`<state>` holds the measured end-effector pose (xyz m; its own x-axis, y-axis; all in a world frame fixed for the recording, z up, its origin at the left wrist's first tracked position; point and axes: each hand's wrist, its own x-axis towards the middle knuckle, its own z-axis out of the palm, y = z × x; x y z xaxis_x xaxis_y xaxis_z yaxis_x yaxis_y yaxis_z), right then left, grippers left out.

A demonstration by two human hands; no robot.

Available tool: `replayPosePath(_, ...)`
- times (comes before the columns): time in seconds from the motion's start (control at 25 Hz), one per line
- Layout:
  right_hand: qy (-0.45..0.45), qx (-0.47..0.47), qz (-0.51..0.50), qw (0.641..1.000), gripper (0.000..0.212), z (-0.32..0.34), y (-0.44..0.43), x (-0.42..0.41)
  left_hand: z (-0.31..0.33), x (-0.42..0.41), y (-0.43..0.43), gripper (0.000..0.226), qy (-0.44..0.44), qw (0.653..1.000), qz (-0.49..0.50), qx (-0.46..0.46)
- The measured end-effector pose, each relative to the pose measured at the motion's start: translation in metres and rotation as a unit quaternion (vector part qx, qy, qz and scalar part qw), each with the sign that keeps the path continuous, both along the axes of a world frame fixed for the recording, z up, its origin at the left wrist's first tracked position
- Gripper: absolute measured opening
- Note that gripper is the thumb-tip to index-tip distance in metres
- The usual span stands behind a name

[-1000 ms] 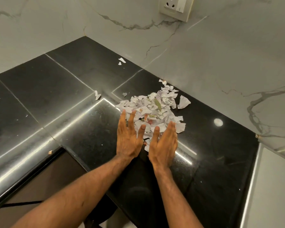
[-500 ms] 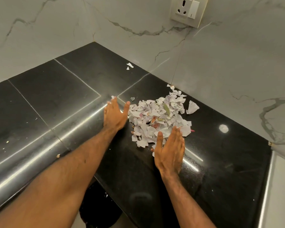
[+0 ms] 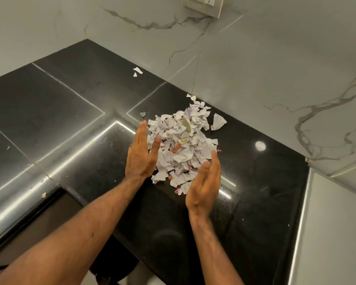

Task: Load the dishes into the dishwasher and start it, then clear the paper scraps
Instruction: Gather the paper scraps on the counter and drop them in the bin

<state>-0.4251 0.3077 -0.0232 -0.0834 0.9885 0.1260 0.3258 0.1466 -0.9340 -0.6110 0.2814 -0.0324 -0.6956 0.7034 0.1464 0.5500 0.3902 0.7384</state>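
A heap of torn white paper scraps (image 3: 183, 145) with bits of print and colour lies on the black stone counter (image 3: 70, 103) near the marble wall. My left hand (image 3: 139, 154) stands on edge against the heap's left side, fingers straight and together, thumb touching the paper. My right hand (image 3: 205, 182) is cupped at the heap's near right corner, palm turned towards the pile. Neither hand holds anything. Two small loose scraps (image 3: 137, 70) lie apart at the back of the counter, and one larger piece (image 3: 217, 122) sits just right of the heap.
Marble walls close off the counter at the back and right, with a wall socket (image 3: 202, 5) high up. A small crumb (image 3: 43, 195) lies by the counter's front edge at the left. A dark opening drops away below the counter edge in front of me.
My left hand has come back in from the left and now presses the heap's left side. My right hand has turned palm-inward at the near right. The heap is tighter.
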Motion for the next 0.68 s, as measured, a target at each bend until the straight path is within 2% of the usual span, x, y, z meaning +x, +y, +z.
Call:
replayPosePath(0.12,-0.062,-0.041,-0.045,0.996,0.064,-0.002,-0.023,0.002,0.001,0.002,-0.001,0.073,0.002,1.0,0.003,-0.005)
replayPosePath(0.2,-0.123,-0.056,0.005,0.991,0.069,-0.001,-0.032,-0.015,0.003,0.003,-0.002,0.073,0.009,1.0,0.005,-0.017)
replayPosePath(0.24,-0.125,-0.052,0.038,0.99,0.069,0.001,-0.029,-0.023,0.004,0.004,-0.002,0.072,0.008,1.0,0.009,-0.02)
replayPosePath(0.32,-0.123,-0.008,0.039,0.992,0.064,0.005,0.0,-0.031,0.005,0.006,-0.003,0.073,0.002,1.0,0.013,-0.023)
replayPosePath(0.44,-0.111,0.081,0.001,0.99,0.056,0.015,0.089,-0.032,0.004,0.004,-0.001,0.078,0.009,1.0,0.013,-0.026)
replayPosePath(0.56,-0.168,0.077,0.124,0.975,0.065,0.014,0.184,-0.047,-0.001,0.001,0.002,0.082,0.007,0.999,0.014,-0.038)
replayPosePath(0.68,-0.263,0.068,0.254,0.928,0.081,0.007,0.246,-0.071,-0.004,-0.001,0.004,0.083,0.011,0.999,0.015,-0.045)
